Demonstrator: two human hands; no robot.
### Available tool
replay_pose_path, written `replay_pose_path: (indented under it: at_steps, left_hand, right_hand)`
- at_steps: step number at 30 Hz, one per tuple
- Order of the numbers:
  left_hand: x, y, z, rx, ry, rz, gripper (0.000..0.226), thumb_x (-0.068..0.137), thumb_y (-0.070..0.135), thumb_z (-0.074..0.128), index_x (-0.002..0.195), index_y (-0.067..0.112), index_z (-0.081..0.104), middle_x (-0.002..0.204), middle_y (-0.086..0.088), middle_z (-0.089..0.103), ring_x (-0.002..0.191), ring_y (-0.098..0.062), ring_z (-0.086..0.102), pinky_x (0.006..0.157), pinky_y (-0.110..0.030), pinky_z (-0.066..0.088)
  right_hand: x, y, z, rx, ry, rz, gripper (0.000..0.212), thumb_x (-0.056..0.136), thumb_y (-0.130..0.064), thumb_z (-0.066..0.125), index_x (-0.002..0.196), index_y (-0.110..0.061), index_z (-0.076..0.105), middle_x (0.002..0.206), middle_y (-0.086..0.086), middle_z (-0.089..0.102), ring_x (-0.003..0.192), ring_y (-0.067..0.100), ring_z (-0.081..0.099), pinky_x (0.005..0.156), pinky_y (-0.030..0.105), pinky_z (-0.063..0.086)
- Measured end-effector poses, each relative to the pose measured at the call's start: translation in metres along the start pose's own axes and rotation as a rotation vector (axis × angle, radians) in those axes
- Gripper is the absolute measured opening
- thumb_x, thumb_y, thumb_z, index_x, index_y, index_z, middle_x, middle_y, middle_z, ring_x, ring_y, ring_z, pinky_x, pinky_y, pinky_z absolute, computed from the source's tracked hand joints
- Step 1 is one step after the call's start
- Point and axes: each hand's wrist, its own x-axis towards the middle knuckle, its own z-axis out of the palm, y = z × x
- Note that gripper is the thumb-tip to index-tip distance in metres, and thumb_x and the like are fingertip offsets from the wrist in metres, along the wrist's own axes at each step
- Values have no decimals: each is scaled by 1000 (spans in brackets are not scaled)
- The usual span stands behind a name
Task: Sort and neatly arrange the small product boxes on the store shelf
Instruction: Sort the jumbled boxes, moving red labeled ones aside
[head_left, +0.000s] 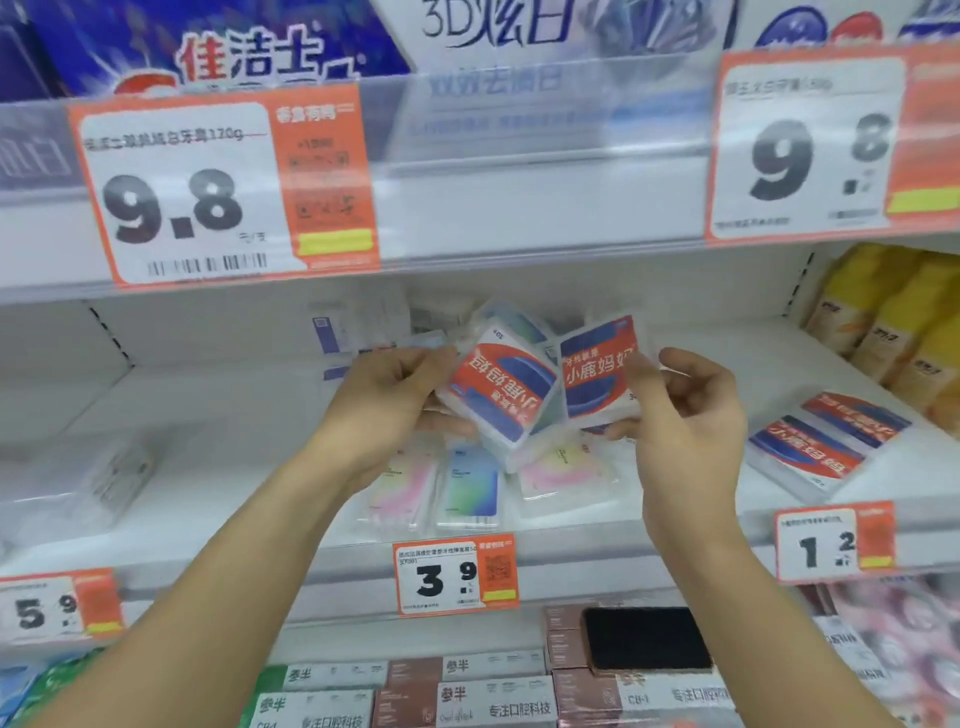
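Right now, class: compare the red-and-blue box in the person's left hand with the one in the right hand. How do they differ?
1. The left hand's box has its print upside down; the right hand's box reads upright.
2. The left hand's box tilts strongly; the right hand's box stands nearly straight.
3. The left hand grips several packs together; the right hand pinches its box at the edge.

Both share the same red-and-blue label.
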Motion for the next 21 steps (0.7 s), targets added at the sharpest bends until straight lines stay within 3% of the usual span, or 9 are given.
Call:
replay_pose_path:
  at_steps: [2, 4, 7, 10, 13, 16, 18, 21]
  left_hand:
    - [5, 5, 38, 0, -38, 58, 25, 97, 18, 56, 97, -3, 69, 88, -14, 75, 72, -28, 74, 63, -33, 61]
    - [10, 6, 80, 13, -72, 106, 16, 96, 15, 58, 95, 4, 69, 87, -8, 75, 74, -25, 74, 66, -38, 62]
    - [17, -9, 134, 40, -111, 93, 13, 92, 21, 62, 89, 10, 69, 87, -13, 74, 79, -34, 73, 73, -53, 60]
    - [25, -29, 174, 132, -173, 58, 14, 80, 31, 61, 70, 25, 70, 78, -10, 73, 74, -35, 73, 76, -55, 58]
    - [29, -39, 202, 238, -263, 48, 17, 85, 17, 57, 77, 16, 72, 82, -9, 74, 82, -27, 72, 82, -47, 57]
    - [26, -37, 214, 389, -315, 130, 21, 86, 25, 59, 94, 13, 74, 98, -2, 75, 94, -17, 69, 88, -35, 54]
    - [23, -34, 208, 444, -284, 231, 18, 87, 22, 61, 99, 15, 73, 99, 1, 74, 93, -12, 68, 88, -30, 54]
    - [18, -27, 174, 606, -169, 502, 12, 86, 19, 59, 86, 17, 71, 89, 4, 70, 86, -13, 64, 81, -31, 52]
  right_hand:
    - [14, -6, -21, 4, 73, 9, 26, 87, -25, 74, 107, -25, 57, 93, 3, 64, 81, 23, 71, 66, 38, 60]
    - [28, -10, -47, -6, 150, 16, 32, 87, -24, 74, 112, -24, 54, 95, 0, 63, 77, 15, 72, 69, 35, 59]
    - [47, -7, -79, -107, 232, 10, 38, 81, -25, 80, 111, -20, 57, 98, -1, 62, 93, 26, 69, 72, 36, 59]
    - [60, -1, -106, -269, 269, -20, 30, 80, -22, 80, 105, -18, 64, 103, 0, 66, 103, 23, 65, 77, 29, 56]
    - [65, -3, -122, -395, 269, -91, 18, 81, -16, 73, 96, -23, 67, 104, -4, 70, 102, 14, 66, 94, 37, 53]
    - [65, -4, -125, -466, 235, -156, 15, 82, -14, 70, 93, -25, 68, 106, -2, 69, 97, 9, 65, 95, 38, 53]
    - [63, -4, -122, -488, 205, -189, 16, 83, -13, 69, 88, -28, 67, 105, -3, 68, 99, 10, 65, 91, 34, 53]
    - [56, -5, -109, -526, 126, -231, 16, 85, -11, 66, 88, -27, 65, 101, -4, 68, 98, 11, 63, 81, 17, 45]
